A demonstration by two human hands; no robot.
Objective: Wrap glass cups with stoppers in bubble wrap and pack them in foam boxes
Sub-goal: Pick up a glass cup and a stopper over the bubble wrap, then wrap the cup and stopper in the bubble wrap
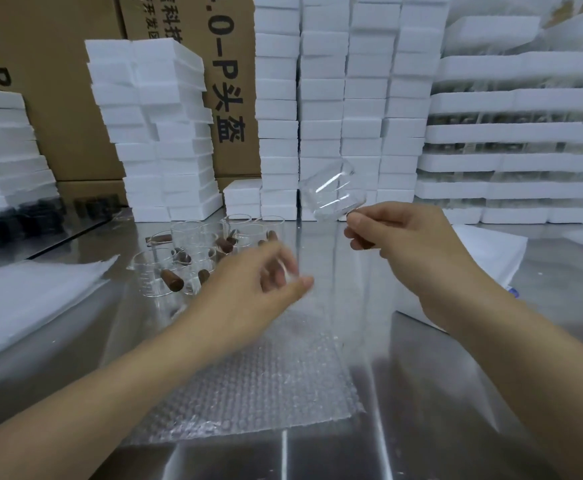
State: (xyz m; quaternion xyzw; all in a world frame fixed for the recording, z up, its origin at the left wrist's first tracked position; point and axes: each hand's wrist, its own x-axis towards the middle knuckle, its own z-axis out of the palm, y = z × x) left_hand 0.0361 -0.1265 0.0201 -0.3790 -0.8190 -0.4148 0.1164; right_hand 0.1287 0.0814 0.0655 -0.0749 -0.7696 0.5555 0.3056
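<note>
Two hands work over the steel counter. We log the right grip as narrow: thumb and fingertips pinch a brown piece at the side of one glass cup. The cup hangs tilted in the air, clear of the counter, in front of the foam boxes. The brown piece is mostly hidden under the fingers, so we cannot say how it joins the glass.

Left grip: motion-blurred, fingers loosely bent, thumb near the forefinger, above the far end of the bubble wrap. We cannot tell whether it holds anything.

Bubble wrap: one sheet lying flat on the counter between both forearms, nearest us.

Other cups: a cluster standing on the counter beyond the left grip, with brown stoppers among them, some leaning on the glass.

Surroundings: the foam boxes are white and stacked in columns along the back and right. Cardboard cartons stand behind them at left. Dark items at far left are too blurred to identify. Piles of thin white sheets lie on the counter at left and right
</note>
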